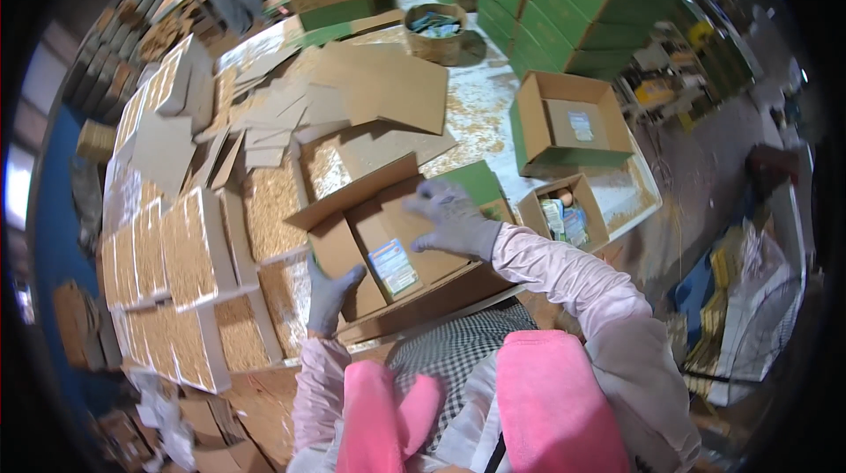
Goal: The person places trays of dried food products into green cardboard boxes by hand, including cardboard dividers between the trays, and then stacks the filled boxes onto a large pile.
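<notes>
An open cardboard box (423, 205) with a green outer side stands tilted to my view at the table's front edge, flaps spread. A blue-and-white printed leaflet or packet (393, 266) lies on the cardboard inside it. My left hand (332, 291), in a grey glove, holds the box's left side, thumb over the inner face and fingers outside. Over the box's right part is my right hand (456, 218), also gloved, slightly blurred, fingers apart and nothing visible in it. Whether its fingertips touch the cardboard cannot be told.
Right of the box are a small carton of packets (575, 225) and another open box (572, 119). Behind stand a round tub of packets (434, 30) and stacked green boxes (555, 4). Loose cardboard sheets (390, 86) lie beyond; white-edged blocks with tan, grainy faces (188, 252) fill the left.
</notes>
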A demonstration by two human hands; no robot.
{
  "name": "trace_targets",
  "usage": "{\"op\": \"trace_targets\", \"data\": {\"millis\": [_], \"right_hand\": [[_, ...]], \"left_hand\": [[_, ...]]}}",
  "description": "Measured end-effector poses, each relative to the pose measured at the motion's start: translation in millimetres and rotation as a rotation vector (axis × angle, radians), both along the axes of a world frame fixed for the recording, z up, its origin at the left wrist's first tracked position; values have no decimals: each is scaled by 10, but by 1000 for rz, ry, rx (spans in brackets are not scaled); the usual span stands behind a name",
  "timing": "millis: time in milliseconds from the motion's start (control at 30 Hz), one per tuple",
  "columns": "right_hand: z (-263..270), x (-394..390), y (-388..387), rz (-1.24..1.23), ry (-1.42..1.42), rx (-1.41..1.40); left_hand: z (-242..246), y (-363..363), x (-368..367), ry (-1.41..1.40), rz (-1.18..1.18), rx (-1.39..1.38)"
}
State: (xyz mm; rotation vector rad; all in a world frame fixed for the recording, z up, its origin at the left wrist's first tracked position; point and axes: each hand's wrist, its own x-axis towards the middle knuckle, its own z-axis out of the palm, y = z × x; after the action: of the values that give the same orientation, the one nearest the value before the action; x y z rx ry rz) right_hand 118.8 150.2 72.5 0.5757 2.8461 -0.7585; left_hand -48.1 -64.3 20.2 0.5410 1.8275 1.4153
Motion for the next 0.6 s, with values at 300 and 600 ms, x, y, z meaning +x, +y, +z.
{"op": "trace_targets", "data": {"millis": [300, 600], "right_hand": [[-637, 265, -332, -714, 464, -919], [-316, 2207, 2166, -1104, 1456, -223]], "left_hand": [[-151, -294, -244, -421, -55, 143], [-8, 2326, 57, -219, -238, 495]]}}
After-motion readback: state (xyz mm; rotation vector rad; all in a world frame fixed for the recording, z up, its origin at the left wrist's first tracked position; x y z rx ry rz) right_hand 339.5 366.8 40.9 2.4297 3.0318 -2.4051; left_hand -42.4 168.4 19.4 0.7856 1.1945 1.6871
